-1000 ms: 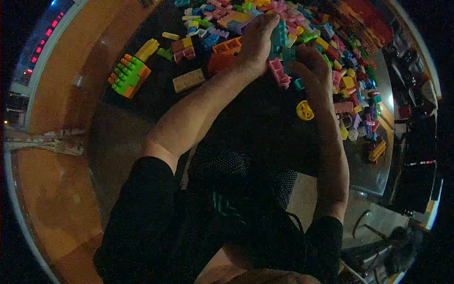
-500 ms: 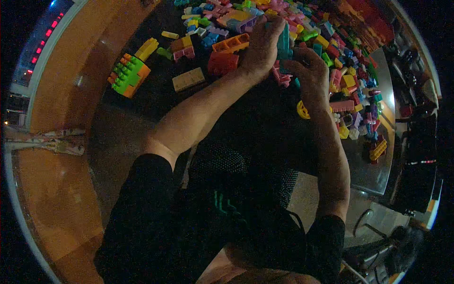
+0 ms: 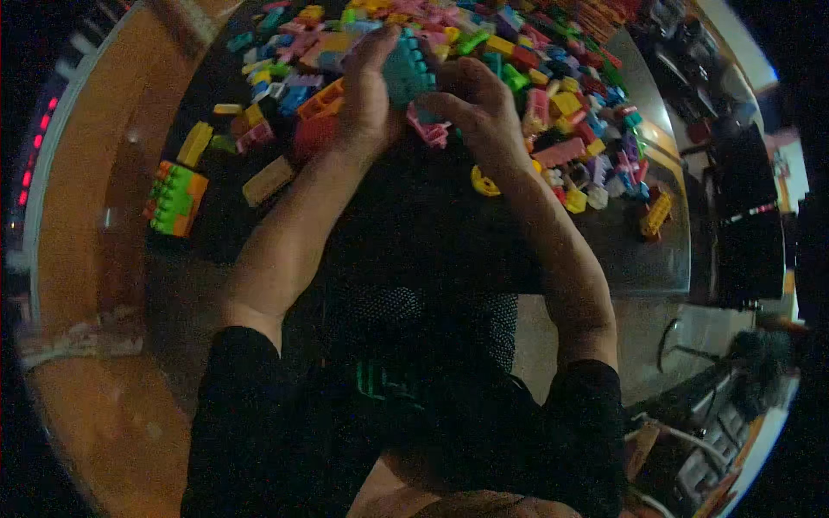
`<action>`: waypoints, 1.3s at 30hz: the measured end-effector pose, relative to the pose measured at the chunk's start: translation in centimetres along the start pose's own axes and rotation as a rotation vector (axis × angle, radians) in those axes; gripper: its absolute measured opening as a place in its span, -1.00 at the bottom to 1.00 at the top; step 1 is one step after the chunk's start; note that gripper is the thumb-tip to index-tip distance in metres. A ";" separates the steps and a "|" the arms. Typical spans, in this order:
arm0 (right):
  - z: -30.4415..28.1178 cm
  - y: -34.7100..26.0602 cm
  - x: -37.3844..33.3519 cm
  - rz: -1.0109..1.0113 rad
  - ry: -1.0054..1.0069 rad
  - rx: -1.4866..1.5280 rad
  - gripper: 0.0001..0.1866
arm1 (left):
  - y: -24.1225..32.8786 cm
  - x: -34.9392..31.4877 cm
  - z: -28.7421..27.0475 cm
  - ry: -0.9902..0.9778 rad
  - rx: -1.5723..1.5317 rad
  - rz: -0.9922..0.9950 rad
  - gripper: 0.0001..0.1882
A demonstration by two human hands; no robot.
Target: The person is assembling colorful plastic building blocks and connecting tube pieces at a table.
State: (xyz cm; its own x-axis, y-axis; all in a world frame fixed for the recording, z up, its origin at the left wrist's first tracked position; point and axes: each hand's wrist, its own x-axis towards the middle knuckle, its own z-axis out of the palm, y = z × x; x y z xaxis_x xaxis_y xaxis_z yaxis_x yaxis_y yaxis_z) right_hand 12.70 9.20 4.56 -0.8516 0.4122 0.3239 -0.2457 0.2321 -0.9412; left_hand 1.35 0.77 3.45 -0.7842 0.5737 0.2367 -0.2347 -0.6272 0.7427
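Note:
A teal toy building brick with a row of studs along its right side is held up over the near part of the brick pile. My left hand is closed around its left side, thumb pointing up and away. From the other side, my right hand has bent fingers and a thumb at the brick's right edge; its fingertips are partly hidden. Just below the brick lies a pink toy brick. A red brick and an orange brick lie beside my left wrist.
Mixed toy bricks spread over the dark table. At the left sits a green and orange brick assembly, with a tan brick nearer my left forearm. A yellow ring-shaped piece lies by my right wrist, and a yellow piece is farther right.
The view has turned, so the table and pile appear shifted left. The teal brick has been tilted, showing its broad face and studs. Both hands stay at it.

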 end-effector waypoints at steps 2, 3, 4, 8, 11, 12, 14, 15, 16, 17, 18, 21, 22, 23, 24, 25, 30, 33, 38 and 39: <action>-0.3 -0.2 0.0 0.051 0.008 0.119 -0.70 | 0.1 0.3 -0.4 -0.139 -0.150 -0.138 -0.72; -0.7 0.3 0.3 0.049 -0.027 0.101 -0.70 | 0.1 0.4 -0.4 -0.190 -0.153 -0.078 -0.69; -0.9 0.5 0.3 0.046 -0.011 0.091 -0.70 | 0.1 0.5 -0.4 -0.205 -0.161 -0.086 -0.69; -1.3 0.5 0.3 0.091 -0.018 0.068 -0.65 | 0.7 0.1 0.5 -0.179 -0.075 -0.153 -0.61; -1.0 0.8 0.4 -0.016 0.044 -0.083 -0.58 | 1.0 0.0 0.7 -0.094 0.052 -0.159 -0.53; -0.7 1.1 0.5 -0.015 0.054 -0.084 -0.58 | 0.9 0.0 0.8 -0.102 0.053 -0.165 -0.53; -0.2 1.6 0.6 -0.018 -0.010 0.149 -0.59 | 0.7 0.1 0.6 -0.116 0.083 -0.084 -0.55; -0.2 1.9 0.5 0.018 -0.030 0.078 -0.56 | 0.5 0.2 0.5 -0.120 0.096 -0.043 -0.56; -0.2 2.1 0.5 0.020 -0.026 0.076 -0.56 | 0.4 0.2 0.4 -0.123 0.093 -0.047 -0.56; -0.2 2.0 0.4 0.005 -0.048 0.038 -0.53 | 0.6 0.2 0.4 -0.110 0.093 -0.083 -0.58; -0.2 1.8 0.4 -0.010 -0.071 0.000 -0.51 | 0.6 0.1 0.4 -0.097 0.093 -0.120 -0.59; -0.4 1.6 0.3 -0.008 -0.103 -0.148 -0.50 | 0.6 0.3 0.4 -0.097 0.180 -0.055 -0.64; -0.4 1.5 0.3 -0.009 -0.103 -0.148 -0.50 | 0.6 0.3 0.4 -0.097 0.179 -0.054 -0.64; -0.3 1.5 0.3 -0.019 -0.112 -0.154 -0.51 | 0.8 0.3 0.5 -0.108 0.191 -0.068 -0.64; -0.2 1.5 0.3 -0.029 -0.121 -0.160 -0.53 | 0.9 0.3 0.5 -0.118 0.203 -0.082 -0.65; -0.1 1.4 0.3 -0.030 -0.123 -0.159 -0.53 | 1.0 0.3 0.4 -0.117 0.204 -0.081 -0.65; 0.7 1.5 0.8 -0.038 -0.067 -0.088 -0.51 | 0.5 0.4 -0.3 -0.010 0.144 -0.065 -0.62; -0.3 1.0 0.6 0.111 -0.040 -0.020 -0.55 | 0.6 -0.9 1.6 0.046 0.174 -0.088 -0.58; -0.7 0.1 0.4 0.106 -0.083 -0.081 -0.57 | 2.1 -1.4 2.3 0.173 0.073 -0.226 -0.46; -0.9 -0.1 0.3 0.079 -0.060 -0.220 -0.58 | 2.2 -1.5 2.8 0.216 0.031 -0.290 -0.41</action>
State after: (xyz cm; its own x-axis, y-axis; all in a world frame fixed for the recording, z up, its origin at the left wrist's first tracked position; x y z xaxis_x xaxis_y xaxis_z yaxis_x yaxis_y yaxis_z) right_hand 12.84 10.08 4.87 -0.8918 0.3850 0.2377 -0.0760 0.3904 -0.9175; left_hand 3.69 0.04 6.47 -0.7915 0.5989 -0.1218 -0.4503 -0.4368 0.7788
